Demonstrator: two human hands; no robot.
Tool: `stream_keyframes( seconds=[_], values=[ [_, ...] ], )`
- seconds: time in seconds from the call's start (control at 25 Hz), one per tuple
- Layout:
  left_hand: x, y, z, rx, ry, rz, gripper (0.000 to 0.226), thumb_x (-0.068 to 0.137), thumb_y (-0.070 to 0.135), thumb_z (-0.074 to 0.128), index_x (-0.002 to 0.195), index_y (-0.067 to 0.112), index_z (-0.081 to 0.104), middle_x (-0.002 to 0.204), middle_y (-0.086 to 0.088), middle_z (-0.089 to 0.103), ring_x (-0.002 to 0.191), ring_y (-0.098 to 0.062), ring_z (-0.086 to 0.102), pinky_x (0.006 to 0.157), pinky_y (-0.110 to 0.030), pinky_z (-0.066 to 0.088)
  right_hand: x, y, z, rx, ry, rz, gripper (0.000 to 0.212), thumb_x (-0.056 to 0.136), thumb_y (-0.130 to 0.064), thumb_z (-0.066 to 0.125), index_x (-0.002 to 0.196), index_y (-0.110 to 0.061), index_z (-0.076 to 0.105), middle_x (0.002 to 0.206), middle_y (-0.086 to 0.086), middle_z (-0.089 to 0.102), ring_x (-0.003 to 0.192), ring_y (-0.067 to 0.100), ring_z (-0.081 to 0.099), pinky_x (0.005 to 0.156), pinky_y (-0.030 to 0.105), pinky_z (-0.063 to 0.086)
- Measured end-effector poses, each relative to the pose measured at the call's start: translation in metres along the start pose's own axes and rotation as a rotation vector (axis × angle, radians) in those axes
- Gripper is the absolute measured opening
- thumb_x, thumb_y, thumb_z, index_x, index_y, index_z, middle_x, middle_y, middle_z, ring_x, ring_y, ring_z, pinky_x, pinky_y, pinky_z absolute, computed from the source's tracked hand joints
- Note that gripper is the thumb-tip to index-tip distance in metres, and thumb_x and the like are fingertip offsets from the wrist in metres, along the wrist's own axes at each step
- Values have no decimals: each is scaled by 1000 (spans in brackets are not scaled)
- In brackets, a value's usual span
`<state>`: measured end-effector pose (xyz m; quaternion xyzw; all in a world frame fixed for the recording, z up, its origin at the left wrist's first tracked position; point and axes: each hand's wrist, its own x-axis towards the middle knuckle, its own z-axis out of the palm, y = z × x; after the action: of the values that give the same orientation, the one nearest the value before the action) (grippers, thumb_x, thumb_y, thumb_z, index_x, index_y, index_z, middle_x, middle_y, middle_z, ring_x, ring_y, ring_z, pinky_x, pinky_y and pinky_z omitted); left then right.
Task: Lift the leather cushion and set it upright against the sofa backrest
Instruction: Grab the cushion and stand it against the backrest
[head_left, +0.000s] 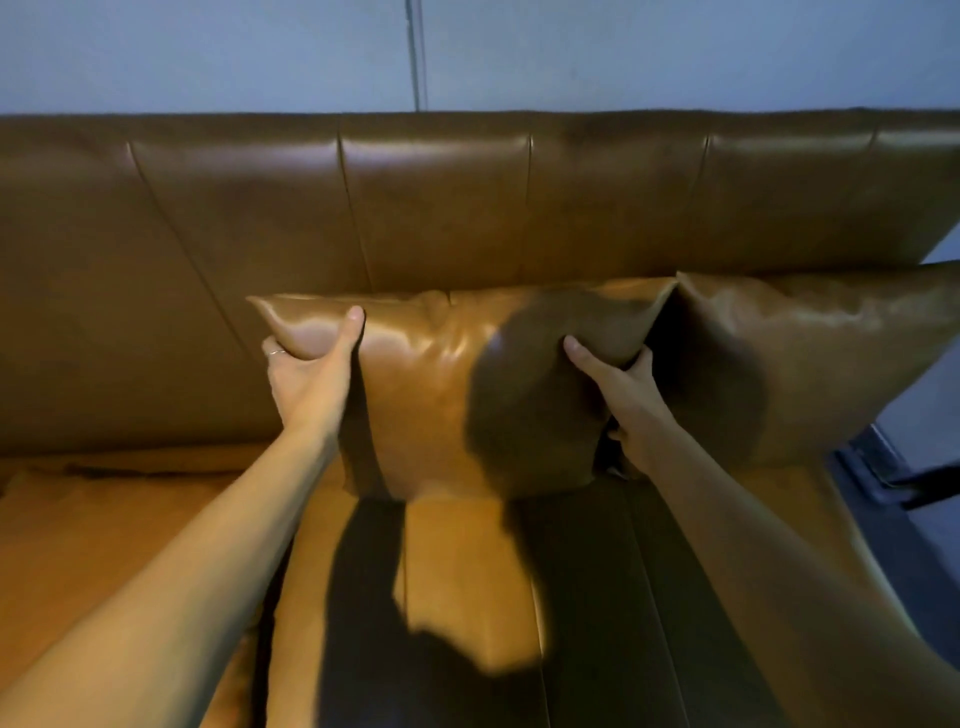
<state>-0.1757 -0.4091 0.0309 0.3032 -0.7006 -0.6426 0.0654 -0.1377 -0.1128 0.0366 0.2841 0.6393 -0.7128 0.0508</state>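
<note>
While you lean over the sofa, this is how things stand:

Leather cushion (441, 395): upright, its back against the sofa backrest (415, 208), its lower edge on the seat (467, 561); you hold it at both upper corners.

Left hand (306, 374): your grip is closed on the cushion's upper left corner, thumb across the front face, the other fingers wrapped behind; a ring shows on one finger.

Right hand (623, 389): you pinch the upper right corner, thumb pressed on the front, fingers tucked behind, in the gap next to the neighbour.

Second cushion (810, 364): stands upright just beside the one you hold, on its right, also leaning on the backrest.

Shadows: your arms and head darken the cushion's right half and the seat below.

Wall (208, 52): pale blue-grey, behind the backrest.
</note>
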Motion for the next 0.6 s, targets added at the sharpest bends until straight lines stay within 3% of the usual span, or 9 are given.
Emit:
stream_keyframes(
  seconds=[0.16,0.28,0.48,0.6],
  values=[
    [20,2,5,32,-114,-53,132,57,78,78,161,27,16,156,-3,45,143,-29,41,118,-50,33,19,-3,7,33,12,62,112,75,-51,80,158,-33,7,157,7,34,139,36,38,109,59,32],
    [25,3,14,50,-247,-97,137,49,78,80,158,37,9,149,-4,50,134,-32,49,112,-59,38,29,-2,16,8,30,80,118,75,-52,81,158,-35,0,158,8,32,141,39,36,109,64,31],
    [33,-8,18,-14,-172,-59,142,35,80,84,156,37,22,140,3,60,129,-27,55,111,-55,41,40,5,17,18,77,49,110,74,-47,84,156,-36,12,155,3,37,139,36,40,105,65,35],
    [33,-15,14,-54,-179,-40,146,40,75,86,160,34,13,147,-2,55,134,-27,52,114,-51,40,43,12,17,33,87,29,108,73,-45,84,155,-36,14,154,2,38,138,34,41,106,64,36]
  ],
)
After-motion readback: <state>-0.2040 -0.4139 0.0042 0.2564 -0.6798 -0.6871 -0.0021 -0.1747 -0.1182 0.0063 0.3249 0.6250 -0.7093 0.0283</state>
